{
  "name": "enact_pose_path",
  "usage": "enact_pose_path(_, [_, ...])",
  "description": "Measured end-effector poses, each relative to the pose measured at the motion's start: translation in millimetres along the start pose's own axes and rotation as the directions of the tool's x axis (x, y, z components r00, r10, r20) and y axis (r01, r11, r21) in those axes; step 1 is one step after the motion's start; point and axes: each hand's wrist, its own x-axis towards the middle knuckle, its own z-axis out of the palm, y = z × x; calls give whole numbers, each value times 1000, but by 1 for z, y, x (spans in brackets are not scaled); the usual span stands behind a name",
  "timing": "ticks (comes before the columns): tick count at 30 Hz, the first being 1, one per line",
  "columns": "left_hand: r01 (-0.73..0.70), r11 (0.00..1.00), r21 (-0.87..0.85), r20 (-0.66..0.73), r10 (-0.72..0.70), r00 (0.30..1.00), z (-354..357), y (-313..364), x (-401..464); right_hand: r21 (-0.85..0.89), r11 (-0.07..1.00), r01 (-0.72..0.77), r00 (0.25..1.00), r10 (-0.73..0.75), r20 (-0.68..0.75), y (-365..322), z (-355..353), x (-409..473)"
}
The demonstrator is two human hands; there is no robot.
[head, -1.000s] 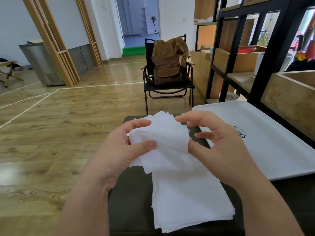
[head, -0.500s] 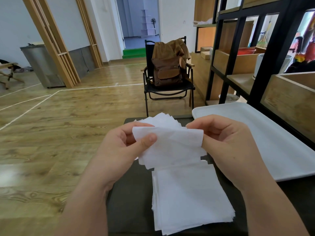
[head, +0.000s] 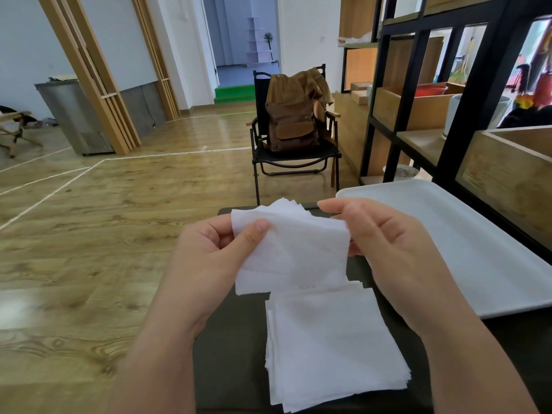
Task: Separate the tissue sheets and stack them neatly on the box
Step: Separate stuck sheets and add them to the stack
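While both hands, left hand (head: 209, 258) and right hand (head: 397, 252), pinch the tissue bunch (head: 292, 249), separating is underway; next, peel 1 sheet onto the stack (head: 331, 348).

In front of me my left hand (head: 209, 264) and right hand (head: 397, 258) hold a bundle of tissue sheets (head: 291, 249) between them, raised above a box (head: 233, 348). On the box, nearer to me than the bundle, lies a stack of sheets (head: 331, 348). A tray (head: 478, 252) sits to the right of the box, touching it. Behind the tray, along the right side, stands a shelf unit (head: 418, 85). Straight ahead, beyond the box, a chair (head: 294, 156) stands on the floor (head: 104, 219) with a backpack (head: 294, 121) on its seat.
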Motion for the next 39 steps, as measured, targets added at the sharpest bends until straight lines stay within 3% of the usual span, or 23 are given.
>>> enact_pose_path(12, [59,998,-3,10,-59,998,3,4,-3,-241,971,9,997,9,73,5,-2,-1])
enact_pose_path(19, [73,996,43,39,-75,996,1,6,-5,-207,978,32,999,-35,-10,10,-3,1])
enact_pose_path(22, [81,996,39,58,-83,995,2,7,-6,-213,976,51,997,-37,69,6,-5,0])
enact_pose_path(26, [100,995,26,67,-102,993,3,7,-5,-374,924,81,988,-25,154,8,-6,-2])
enact_pose_path(29, [143,989,21,85,-144,986,2,7,-6,-327,943,65,985,-7,175,9,-7,-1])
enact_pose_path(35, [198,967,159,209,-229,951,-1,9,-8,-150,971,-187,969,208,137,7,-15,-2])
enact_pose_path(37, [193,961,200,250,-240,938,-2,8,-8,-93,945,-313,929,325,176,7,-19,-2])
enact_pose_path(39, [217,941,261,296,-292,909,-1,7,-8,-143,889,-436,858,458,232,11,-22,-4])
